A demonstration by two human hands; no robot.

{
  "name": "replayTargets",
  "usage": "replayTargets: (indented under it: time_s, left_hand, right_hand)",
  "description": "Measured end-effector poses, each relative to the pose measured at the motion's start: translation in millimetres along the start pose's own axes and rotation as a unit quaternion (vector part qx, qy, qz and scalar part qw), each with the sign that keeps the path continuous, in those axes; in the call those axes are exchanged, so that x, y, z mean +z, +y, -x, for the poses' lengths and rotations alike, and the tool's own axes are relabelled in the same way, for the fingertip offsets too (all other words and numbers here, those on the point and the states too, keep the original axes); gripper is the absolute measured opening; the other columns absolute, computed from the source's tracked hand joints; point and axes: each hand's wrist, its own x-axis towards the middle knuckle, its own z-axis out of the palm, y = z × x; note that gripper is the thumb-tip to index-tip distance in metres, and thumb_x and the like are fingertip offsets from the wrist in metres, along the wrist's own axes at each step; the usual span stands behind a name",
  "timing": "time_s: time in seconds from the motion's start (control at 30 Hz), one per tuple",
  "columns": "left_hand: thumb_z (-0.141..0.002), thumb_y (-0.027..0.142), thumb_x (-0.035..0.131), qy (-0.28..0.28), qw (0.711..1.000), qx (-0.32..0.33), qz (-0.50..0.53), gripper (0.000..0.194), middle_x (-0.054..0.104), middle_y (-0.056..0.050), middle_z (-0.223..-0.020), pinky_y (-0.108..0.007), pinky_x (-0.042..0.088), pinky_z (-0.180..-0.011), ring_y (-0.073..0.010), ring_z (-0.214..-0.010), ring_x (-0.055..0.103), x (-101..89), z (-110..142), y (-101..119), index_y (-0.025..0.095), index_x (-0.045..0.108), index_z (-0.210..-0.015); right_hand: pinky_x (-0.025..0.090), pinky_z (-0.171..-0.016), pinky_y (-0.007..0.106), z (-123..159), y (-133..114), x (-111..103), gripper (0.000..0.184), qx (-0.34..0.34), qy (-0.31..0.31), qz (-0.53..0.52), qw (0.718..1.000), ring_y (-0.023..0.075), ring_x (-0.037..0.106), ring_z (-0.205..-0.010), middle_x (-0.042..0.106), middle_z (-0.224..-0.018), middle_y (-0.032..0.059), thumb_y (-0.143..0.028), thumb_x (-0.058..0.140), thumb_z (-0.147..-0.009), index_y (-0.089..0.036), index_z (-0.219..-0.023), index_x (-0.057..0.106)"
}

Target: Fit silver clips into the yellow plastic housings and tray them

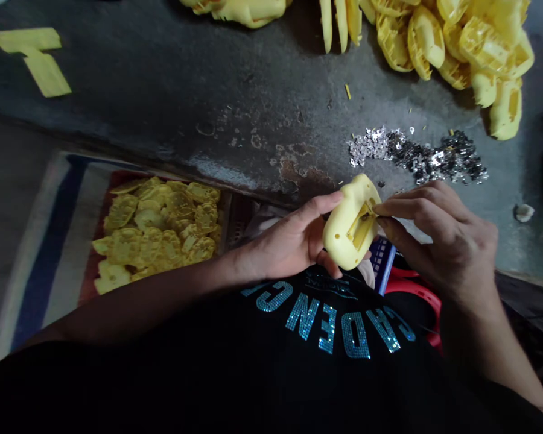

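My left hand (298, 238) is wrapped round a pale yellow plastic casing (341, 232), thumb along its upper edge and fingers beneath. The casing is tilted, and a rectangular recess in it faces up and to the right. Thumb and forefinger of my right hand (438, 232) are pinched together at the recess's upper right edge. Whatever lies between those fingertips is too small and hidden to make out. Just beyond the hands, a strip of small shiny metal clips (419, 155) is spread over the dark worktable (163, 96).
More yellow casings (452, 45) are heaped at the back right. Yellow strips (36, 54) lie at the far left. Below the table edge at left, a box holds yellow shells (163, 229). A blue basket (384, 262) and something red (419, 298) sit below the hands.
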Motion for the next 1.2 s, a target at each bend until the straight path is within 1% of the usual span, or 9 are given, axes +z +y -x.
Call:
replayTargets:
  time_s: [0.13,0.27,0.37,0.5,0.67,0.77,0.87,1.03,1.2]
  left_hand:
    - [-0.101,0.076,0.070,0.020,1.000,0.019,-0.013,0.078,0.086,-0.015,-0.125,-0.030,0.059,-0.055,-0.0320,-0.094,0.085,2.4,0,-2,0.023,0.066,-0.158]
    - [-0.097,0.065,0.084,0.100,0.988,0.085,-0.080,0.071,0.086,-0.010,-0.116,-0.030,0.059,-0.063,-0.0232,-0.082,0.081,10.6,4,-5,0.024,0.069,-0.154]
    - [-0.096,0.051,0.092,0.114,0.979,0.118,-0.124,0.068,0.087,-0.009,-0.116,-0.028,0.059,-0.073,-0.0211,-0.088,0.080,16.3,12,-6,0.025,0.070,-0.155]
    - [-0.100,0.043,0.090,0.112,0.970,0.135,-0.169,0.063,0.086,-0.010,-0.133,-0.028,0.062,-0.088,-0.0225,-0.107,0.082,15.5,26,-8,0.027,0.073,-0.159]
    - [-0.107,0.048,0.081,0.145,0.934,0.120,-0.303,0.049,0.087,-0.005,-0.104,-0.026,0.057,-0.072,-0.0177,-0.080,0.075,7.1,35,-7,0.024,0.083,-0.150]
    - [-0.105,0.045,0.083,0.148,0.912,0.154,-0.350,0.038,0.089,-0.006,-0.121,-0.033,0.064,-0.096,-0.0264,-0.108,0.083,6.0,29,-5,0.025,0.090,-0.136]
    - [-0.099,0.040,0.089,0.122,0.938,0.127,-0.300,0.028,0.088,-0.007,-0.131,-0.036,0.063,-0.110,-0.0300,-0.125,0.082,3.2,18,-4,0.024,0.092,-0.123]
    - [-0.095,0.026,0.092,0.034,0.996,0.062,-0.059,0.054,0.088,-0.007,-0.127,-0.029,0.068,-0.090,-0.0234,-0.111,0.086,-11.4,6,1,0.028,0.072,-0.146]
    - [-0.103,0.038,0.080,0.104,0.985,0.137,-0.022,0.059,0.079,-0.007,-0.152,-0.043,0.071,-0.104,-0.0320,-0.131,0.081,-19.2,10,20,0.030,0.066,-0.160]
  right_hand:
    - [0.064,-0.086,0.045,7,5,5,0.030,0.072,0.060,-0.057,0.994,0.0259,0.079,-0.098,0.085,-0.113,0.0043,-0.015,0.081,-0.103,-0.034,-0.126,0.077]
    - [0.069,-0.086,0.044,6,19,12,0.044,0.158,-0.007,-0.194,0.968,0.0298,0.080,-0.118,0.079,-0.143,0.0106,-0.041,0.087,-0.101,-0.031,-0.142,0.071]
    - [0.070,-0.086,0.042,3,20,19,0.050,0.185,-0.028,-0.263,0.947,0.0269,0.081,-0.110,0.078,-0.143,0.0108,-0.046,0.086,-0.101,-0.030,-0.145,0.068]
    - [0.071,-0.088,0.045,9,9,35,0.050,0.186,0.054,-0.254,0.948,0.0273,0.080,-0.104,0.078,-0.132,0.0090,-0.033,0.088,-0.096,-0.031,-0.142,0.068]
    - [0.070,-0.086,0.047,29,1,59,0.059,0.190,0.177,-0.205,0.944,0.0271,0.076,-0.102,0.073,-0.126,0.0071,-0.025,0.087,-0.092,-0.036,-0.147,0.068]
    - [0.070,-0.084,0.044,40,-2,66,0.062,0.201,0.209,-0.187,0.939,0.0249,0.076,-0.100,0.072,-0.124,0.0063,-0.021,0.086,-0.090,-0.033,-0.149,0.068]
    - [0.069,-0.084,0.043,47,-6,63,0.062,0.230,0.206,-0.179,0.934,0.0250,0.075,-0.101,0.072,-0.122,0.0061,-0.018,0.085,-0.091,-0.033,-0.149,0.069]
    - [0.067,-0.090,0.046,44,12,41,0.057,0.232,0.094,-0.189,0.950,0.0266,0.078,-0.107,0.077,-0.133,0.0075,-0.028,0.087,-0.099,-0.035,-0.152,0.068]
    - [0.052,-0.096,0.051,32,57,38,0.008,0.194,0.083,0.116,0.971,0.0300,0.074,-0.111,0.085,-0.116,0.0033,-0.031,0.079,-0.108,-0.033,-0.115,0.082]
